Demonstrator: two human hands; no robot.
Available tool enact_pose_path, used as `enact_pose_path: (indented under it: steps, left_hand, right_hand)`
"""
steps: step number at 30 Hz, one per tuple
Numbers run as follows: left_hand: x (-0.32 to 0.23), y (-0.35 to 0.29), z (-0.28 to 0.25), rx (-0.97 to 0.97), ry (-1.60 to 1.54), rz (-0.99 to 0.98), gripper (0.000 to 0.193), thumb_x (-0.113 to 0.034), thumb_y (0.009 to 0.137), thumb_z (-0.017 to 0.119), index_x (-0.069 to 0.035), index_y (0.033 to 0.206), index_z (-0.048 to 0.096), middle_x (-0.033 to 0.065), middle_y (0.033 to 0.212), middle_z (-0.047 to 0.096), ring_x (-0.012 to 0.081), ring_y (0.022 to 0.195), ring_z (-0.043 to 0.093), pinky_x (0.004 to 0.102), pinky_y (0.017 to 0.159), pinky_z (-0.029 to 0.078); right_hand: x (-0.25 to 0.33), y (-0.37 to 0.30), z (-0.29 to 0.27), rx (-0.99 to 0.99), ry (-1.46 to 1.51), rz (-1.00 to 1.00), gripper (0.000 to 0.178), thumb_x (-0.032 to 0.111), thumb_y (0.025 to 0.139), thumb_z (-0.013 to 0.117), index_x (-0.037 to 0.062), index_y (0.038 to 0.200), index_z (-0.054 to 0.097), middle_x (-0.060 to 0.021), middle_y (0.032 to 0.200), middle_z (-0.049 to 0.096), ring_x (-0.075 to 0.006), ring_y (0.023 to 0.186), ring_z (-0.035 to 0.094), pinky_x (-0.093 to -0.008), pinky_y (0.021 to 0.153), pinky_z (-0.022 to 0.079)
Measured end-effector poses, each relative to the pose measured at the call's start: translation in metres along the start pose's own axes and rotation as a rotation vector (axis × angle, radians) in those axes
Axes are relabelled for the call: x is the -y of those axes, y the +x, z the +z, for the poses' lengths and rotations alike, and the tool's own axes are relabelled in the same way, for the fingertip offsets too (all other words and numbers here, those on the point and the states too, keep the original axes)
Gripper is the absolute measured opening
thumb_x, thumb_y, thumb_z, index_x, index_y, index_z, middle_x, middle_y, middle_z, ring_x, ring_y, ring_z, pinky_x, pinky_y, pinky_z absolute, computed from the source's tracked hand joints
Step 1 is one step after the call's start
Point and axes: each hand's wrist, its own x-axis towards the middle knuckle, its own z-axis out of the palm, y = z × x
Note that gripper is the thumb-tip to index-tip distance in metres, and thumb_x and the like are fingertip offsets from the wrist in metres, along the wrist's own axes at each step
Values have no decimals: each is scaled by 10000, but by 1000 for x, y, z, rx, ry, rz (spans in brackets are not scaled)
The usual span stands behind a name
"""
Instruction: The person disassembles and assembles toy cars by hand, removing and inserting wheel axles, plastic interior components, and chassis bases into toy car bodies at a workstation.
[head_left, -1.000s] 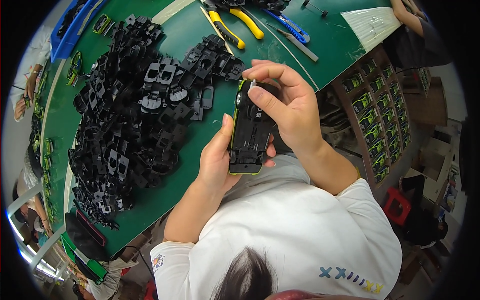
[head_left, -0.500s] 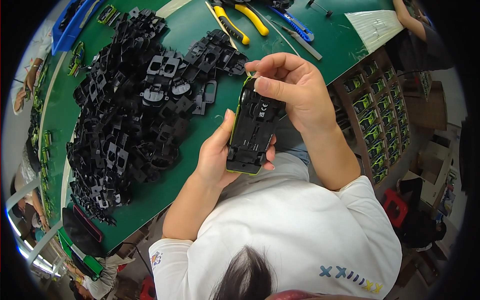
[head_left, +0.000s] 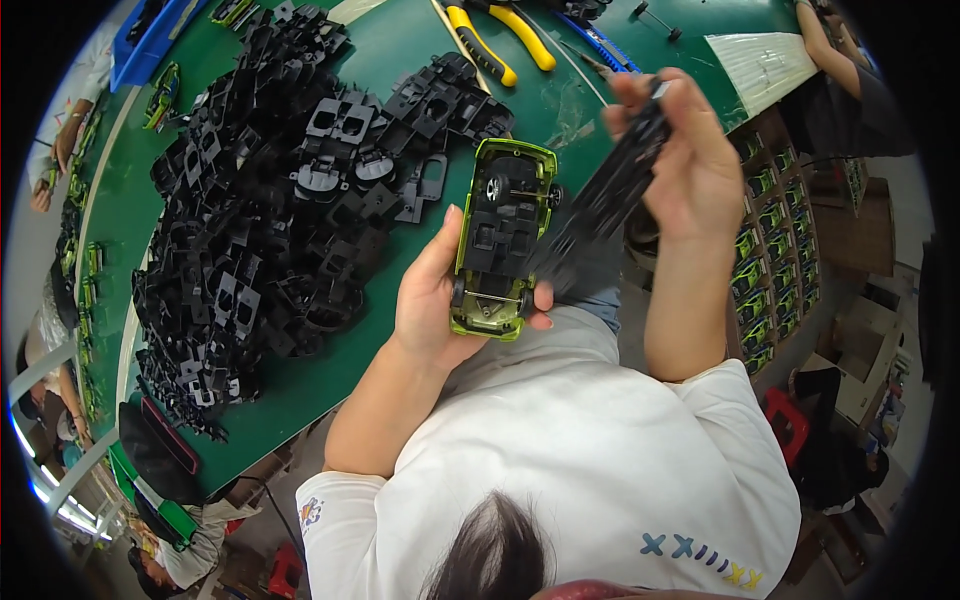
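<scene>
Wrapped round a green toy car body (head_left: pixel 507 160), my left hand (head_left: pixel 432 305) holds it underside up. Two wheel axles and a black inner part (head_left: pixel 497 243) show inside the body. My right hand (head_left: pixel 690 165) grips a long black chassis plate (head_left: pixel 600 205) by its upper end, just right of the car body. The plate is tilted and smeared by motion; its lower end is close to the body's right edge, and I cannot tell whether they touch. Left of my hands lies a large heap of black plastic chassis parts (head_left: pixel 240 250) on the green table.
Yellow-and-black pliers (head_left: pixel 525 38), a blue utility knife (head_left: pixel 605 45) and a loose wheel axle (head_left: pixel 655 20) lie at the far side of the table (head_left: pixel 400 30). A compartment tray (head_left: pixel 765 330) of green toy cars stands at right. A blue bin (head_left: pixel 140 60) is far left; co-workers' hands show beyond.
The black chassis plate has come off the car body in my right hand, which moved right. The car's inside with its axles is now exposed.
</scene>
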Motion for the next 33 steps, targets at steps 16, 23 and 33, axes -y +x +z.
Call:
enact_pose_path:
  steps: [16, 23, 33]
  left_hand:
    - [0, 0, 3, 23, -8, -4, 655, -524, 988, 225, 14, 1282, 457, 224, 1063, 571, 316, 849, 622, 441, 710, 572]
    - [-2, 1, 5, 43, -12, -21, 633, -489, 990, 236, 23, 1309, 432, 263, 1067, 567, 336, 841, 632, 449, 689, 581]
    - [-6, -1, 4, 60, 51, -114, 701, -539, 965, 247, 39, 1340, 379, 304, 1103, 552, 363, 826, 648, 459, 676, 581]
  right_hand:
    - [85, 46, -136, -749, -557, -335, 169, 54, 801, 743, 27, 907, 614, -56, 874, 660, -138, 749, 622, -245, 623, 535]
    - [73, 47, -128, -764, -1312, -391, 355, 150, 766, 795, -17, 1029, 625, -90, 1007, 656, -154, 890, 611, -283, 831, 491]
    - [27, -5, 37, 904, -1419, -390, 573, 25, 657, 757, 96, 1196, 577, -80, 1270, 587, -319, 1237, 501, -456, 1023, 387]
